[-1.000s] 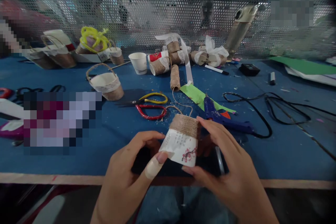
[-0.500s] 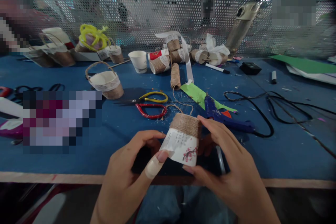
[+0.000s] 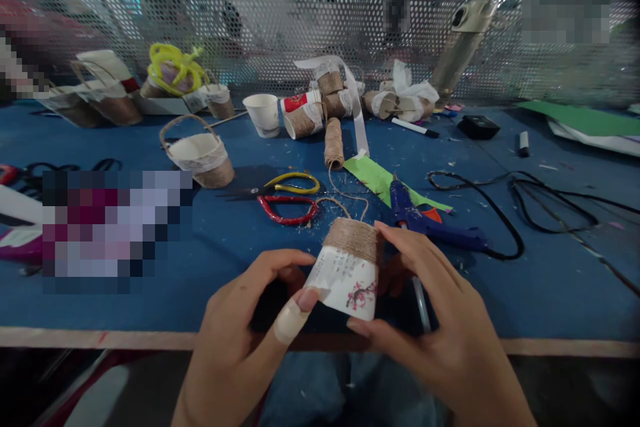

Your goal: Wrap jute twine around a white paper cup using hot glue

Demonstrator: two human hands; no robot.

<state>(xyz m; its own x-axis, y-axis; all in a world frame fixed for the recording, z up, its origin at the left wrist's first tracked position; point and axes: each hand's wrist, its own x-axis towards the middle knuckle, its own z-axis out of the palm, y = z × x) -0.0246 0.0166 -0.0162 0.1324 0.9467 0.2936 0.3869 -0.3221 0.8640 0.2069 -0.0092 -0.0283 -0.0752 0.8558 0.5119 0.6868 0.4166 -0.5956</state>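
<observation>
Both my hands hold a white paper cup (image 3: 347, 277) printed with red blossoms, tipped on its side near the table's front edge. Brown twine is wound around its far end. My left hand (image 3: 245, 323) pinches the cup's near rim, its thumb wrapped in a plaster. My right hand (image 3: 435, 320) grips the cup's right side with curled fingers. A strand of twine runs from the cup up to a twine spool (image 3: 333, 143) in the middle of the blue table (image 3: 525, 280).
Red and yellow scissors (image 3: 287, 197) lie just beyond the cup. A blue glue gun (image 3: 430, 223) with a black cord (image 3: 515, 197) lies to the right. A twine basket (image 3: 200, 160), paper cups (image 3: 263, 113), green paper (image 3: 380, 180) and a perforated metal screen (image 3: 300, 13) sit farther back.
</observation>
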